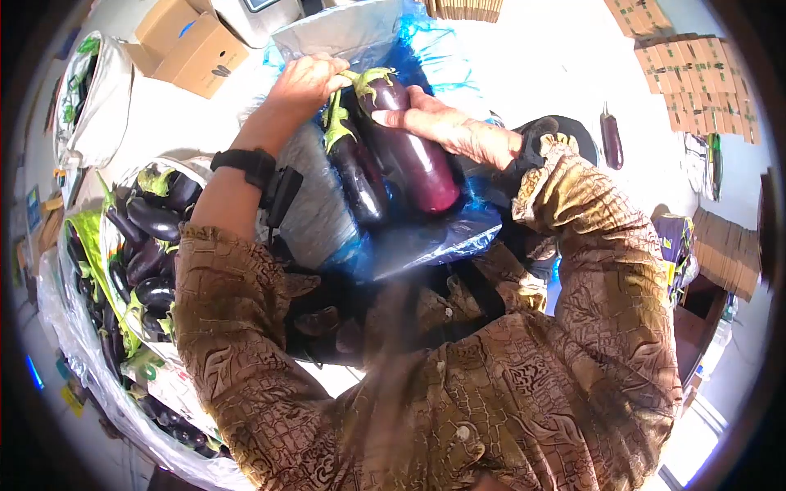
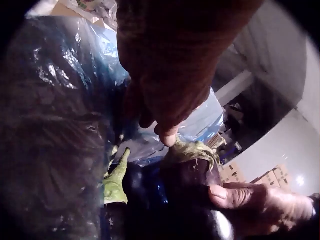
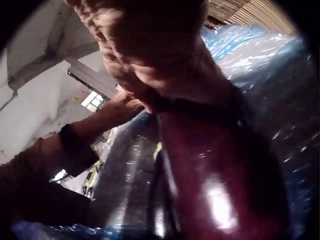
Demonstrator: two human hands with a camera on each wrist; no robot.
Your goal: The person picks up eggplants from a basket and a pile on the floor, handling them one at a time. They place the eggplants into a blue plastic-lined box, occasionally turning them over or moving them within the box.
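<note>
Grip (image 1: 450,129) on glossy purple eggplant (image 1: 413,159)

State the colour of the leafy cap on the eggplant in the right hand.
Pale green; the cap shows best in the head view.

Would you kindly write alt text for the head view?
A person's left hand holds a large purple eggplant by its stem and the right hand grips its body. Beside it lies a slimmer eggplant, with blue plastic around both.
</note>
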